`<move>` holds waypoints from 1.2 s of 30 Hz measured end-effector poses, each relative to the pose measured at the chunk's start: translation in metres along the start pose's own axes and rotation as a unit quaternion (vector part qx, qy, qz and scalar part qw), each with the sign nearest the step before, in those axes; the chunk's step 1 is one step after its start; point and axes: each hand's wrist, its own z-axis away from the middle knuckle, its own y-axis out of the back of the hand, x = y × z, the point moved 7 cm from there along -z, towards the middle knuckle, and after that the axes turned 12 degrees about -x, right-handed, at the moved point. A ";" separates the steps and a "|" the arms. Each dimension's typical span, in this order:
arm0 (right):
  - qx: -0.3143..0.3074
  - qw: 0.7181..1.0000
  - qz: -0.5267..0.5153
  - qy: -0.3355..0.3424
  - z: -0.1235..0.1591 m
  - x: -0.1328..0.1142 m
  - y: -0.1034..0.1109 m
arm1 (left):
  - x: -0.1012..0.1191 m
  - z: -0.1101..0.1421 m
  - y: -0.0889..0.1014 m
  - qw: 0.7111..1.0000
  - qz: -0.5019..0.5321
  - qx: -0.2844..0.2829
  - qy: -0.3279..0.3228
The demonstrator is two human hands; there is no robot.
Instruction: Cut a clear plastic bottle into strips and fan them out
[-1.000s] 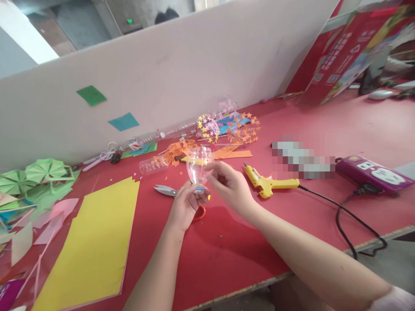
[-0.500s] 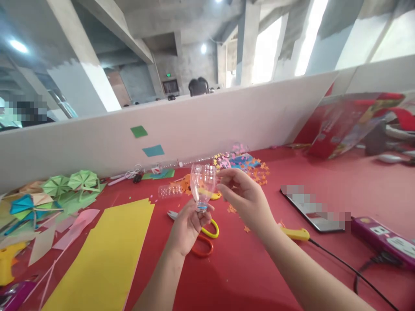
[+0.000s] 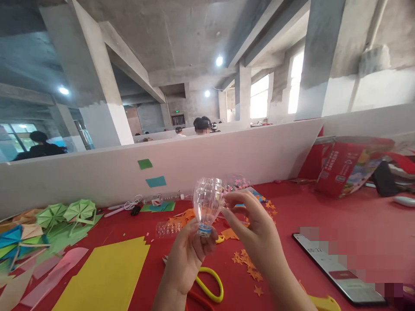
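A clear plastic bottle top (image 3: 207,198), cut off from its bottle, is held with its neck down and its cut side up. A blue ring circles the neck. My left hand (image 3: 191,250) grips it by the neck from below. My right hand (image 3: 251,220) is at its right side, thumb and forefinger curled together at the plastic edge. Scissors (image 3: 212,285) with yellow and red handles lie below my left hand, which partly covers them. Orange paper stars (image 3: 248,263) are scattered under my right hand.
Yellow paper sheets (image 3: 103,272) and paper umbrellas (image 3: 79,211) lie on the left. A phone (image 3: 343,272) is on the right, with a red box (image 3: 343,166) behind it. A white partition (image 3: 181,160) rises at the back. Another clear plastic piece (image 3: 167,229) lies nearby.
The view has tilted up and moved closer, so everything sits lower in it. The bottle top stays in my left hand, and my right fingers remain at its side.
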 end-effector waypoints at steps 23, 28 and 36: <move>-0.065 0.964 -0.199 -0.162 -0.012 0.039 0.011 | -0.024 -0.002 -0.013 0.990 -0.078 -0.063 0.096; -0.072 0.941 -0.267 -0.193 -0.011 0.043 0.008 | -0.023 -0.001 -0.013 0.989 -0.092 -0.068 0.098; -0.045 0.941 -0.285 -0.177 -0.015 0.043 0.016 | -0.015 -0.003 -0.002 0.987 -0.133 -0.033 0.088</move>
